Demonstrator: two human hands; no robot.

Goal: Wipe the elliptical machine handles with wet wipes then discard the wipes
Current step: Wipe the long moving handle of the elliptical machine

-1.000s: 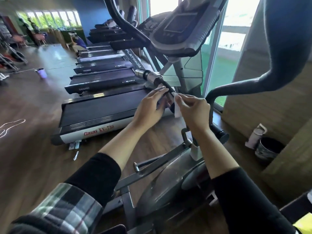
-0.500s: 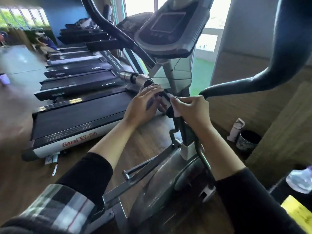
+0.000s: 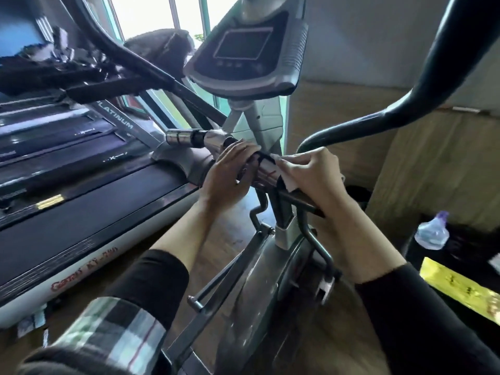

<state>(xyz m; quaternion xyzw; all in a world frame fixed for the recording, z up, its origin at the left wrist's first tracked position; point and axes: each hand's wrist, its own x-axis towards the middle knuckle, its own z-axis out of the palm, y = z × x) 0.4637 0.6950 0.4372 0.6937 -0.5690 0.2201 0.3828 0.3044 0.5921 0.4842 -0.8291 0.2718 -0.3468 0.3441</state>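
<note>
Wipe (image 3: 287, 177): you have this white sheet pinched in your right hand (image 3: 311, 171), fingers curled round it, pressed onto the handlebar (image 3: 266, 173) of the elliptical (image 3: 251, 288), just below the console (image 3: 243, 50). Part of the sheet folds out beneath your fingers, against the dark section of the bar.

Your left hand (image 3: 230, 171) sits just beside the right, fingers curled over the same bar where a chrome section (image 3: 186, 136) runs out to the left. The bar shows between your two hands, with a red mark on its pale surface.

A long black moving handle (image 3: 405, 109) curves up on your right, apart from both hands. Another dark arm (image 3: 130, 58) slants up on the left.

To your left lies a treadmill (image 3: 81, 212), red lettering on its white end; more machines stand behind it, blurred. At the right edge you can see a clear bottle (image 3: 433, 231) with a purple cap, and near it a yellow sheet (image 3: 460, 288). Both your sleeves are black; plaid cloth (image 3: 108, 334) covers the left one lower down.
</note>
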